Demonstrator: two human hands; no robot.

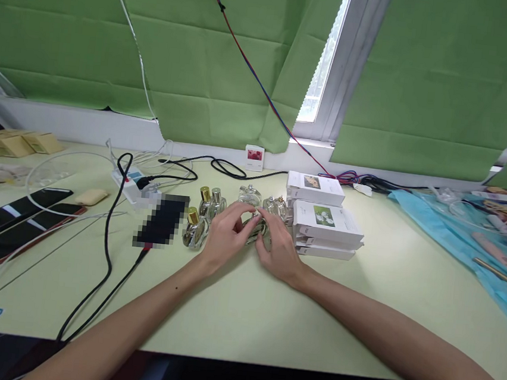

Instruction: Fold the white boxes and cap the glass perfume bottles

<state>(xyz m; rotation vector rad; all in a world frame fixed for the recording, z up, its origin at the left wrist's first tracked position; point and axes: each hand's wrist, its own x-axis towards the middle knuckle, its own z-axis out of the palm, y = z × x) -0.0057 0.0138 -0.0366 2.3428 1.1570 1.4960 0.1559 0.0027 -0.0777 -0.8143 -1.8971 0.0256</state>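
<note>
My left hand (227, 235) and my right hand (280, 246) meet at the middle of the table, fingers curled around a small clear glass bottle (254, 228). Both hands' fingertips come together at its top, and they partly hide it. Gold-capped glass bottles (194, 232) stand just left of my left hand, beside one with a silvery cap (217, 201). Behind my hands are another round glass bottle (250, 195) and more bottles (276, 206). Stacked white boxes (328, 223) with flower pictures lie right of my right hand.
A pixelated dark phone (163, 220), black cables and a white power strip (128, 184) lie on the left. Two more phones (18, 209) are farther left. A small white box (254, 158) stands at the back. Blue sheeting (455, 239) with assorted items covers the right.
</note>
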